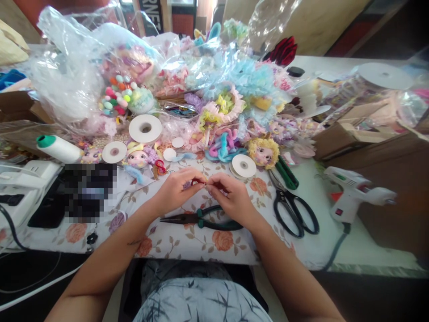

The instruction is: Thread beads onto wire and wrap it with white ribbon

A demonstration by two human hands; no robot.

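Observation:
My left hand [179, 188] and my right hand [229, 197] meet above the flowered cloth [201, 243], thumbs and forefingers pinched tip to tip. Between the fingertips is something tiny with a dark red tint, too small to name. Under my right hand lie long-nose pliers [182, 218] with dark green handles, their jaws pointing left. Black-handled scissors [295, 212] rest to the right, beside a green utility knife [287, 173]. Beyond my left hand is a small red-handled tool [160, 167]. A white ribbon spool [243, 166] lies just past my right hand.
A glue gun [348, 197] stands at the right by a cardboard box [389, 188]. A phone [47, 210] and power strip [20, 188] are at the left. Ruffled ribbons [248, 76], doll faces [263, 153], a thread cone [60, 149] and plastic bags [67, 76] crowd the back.

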